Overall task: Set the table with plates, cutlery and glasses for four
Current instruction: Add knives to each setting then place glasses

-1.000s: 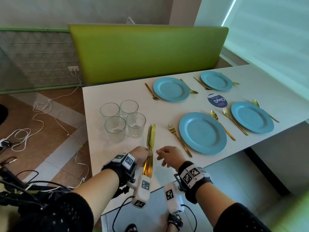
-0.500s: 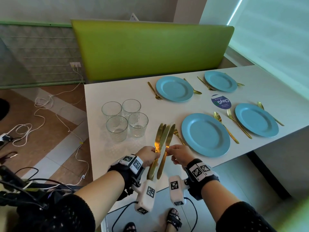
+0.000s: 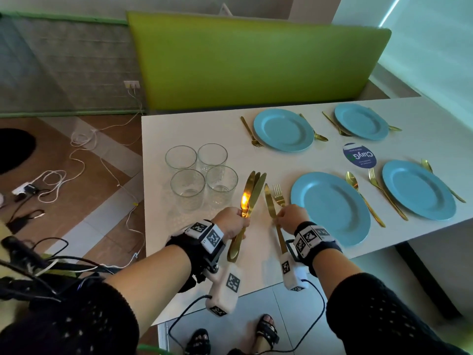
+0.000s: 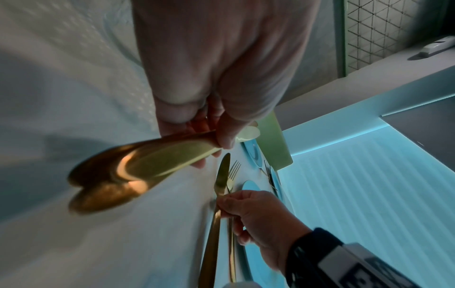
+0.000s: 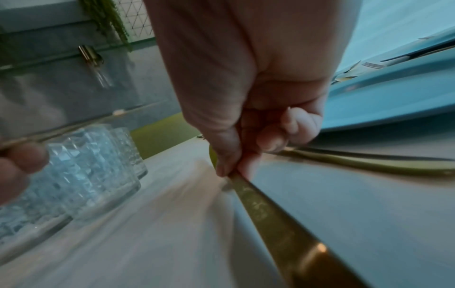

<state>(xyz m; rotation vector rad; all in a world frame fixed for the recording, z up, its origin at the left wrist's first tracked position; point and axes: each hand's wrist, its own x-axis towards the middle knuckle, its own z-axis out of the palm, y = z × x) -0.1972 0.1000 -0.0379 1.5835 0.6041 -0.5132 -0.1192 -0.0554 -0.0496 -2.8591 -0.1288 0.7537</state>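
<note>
Head view: left hand (image 3: pixel 231 221) grips a bundle of gold knives (image 3: pixel 252 190) beside four glasses (image 3: pixel 202 175); right hand (image 3: pixel 291 217) pinches one gold knife (image 3: pixel 270 203) by the fork (image 3: pixel 278 195) left of the near blue plate (image 3: pixel 330 208) on the white table (image 3: pixel 194 129) | Left wrist view: thumb and fingers (image 4: pixel 222 134) clamp the knife handles | Right wrist view: fingers (image 5: pixel 230 155) curl round the single handle.
</note>
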